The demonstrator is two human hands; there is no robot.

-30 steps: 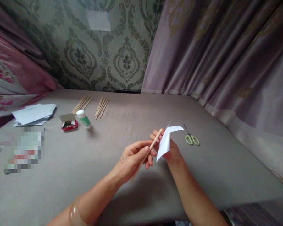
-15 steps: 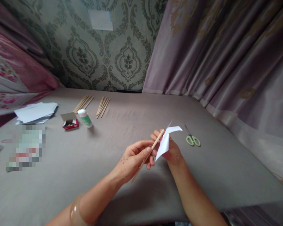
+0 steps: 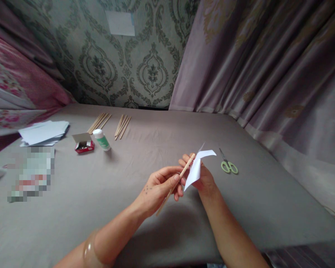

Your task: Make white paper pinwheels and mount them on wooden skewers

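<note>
In the head view, the person's left hand [image 3: 156, 188] is clamping a slender, pale wooden stick [image 3: 186, 167] between its thumb and fingers. The stick is slanting above the grey cloth-covered table [image 3: 128, 208], its upper end leaning to the right and its lower end pointing toward the person. The right hand [image 3: 206, 179] is facing the left one, its fingers curling behind the stick's upper end. A folded piece of white paper [image 3: 194, 172] is hanging there, one strip bending out to the right and a pointed flap drooping across the palm. The paper is hiding part of the right hand, so whether those fingers are pinching it or the stick cannot be told.

To the right of the hands, a pair of scissors with light green handles [image 3: 225, 161] is lying on the cloth, its blades pointing away from the person. Farther left, a white cylindrical bottle with a green label [image 3: 102, 141] is standing just beside a small red cardboard box with a raised flap [image 3: 84, 148]. Behind them, two groups of pale wooden sticks, one on the left [image 3: 98, 123] and one on the right [image 3: 123, 127], are lying near each other. At far left, a stack of white paper sheets [image 3: 44, 133] is resting beyond a pixelated item [image 3: 33, 171].
</note>
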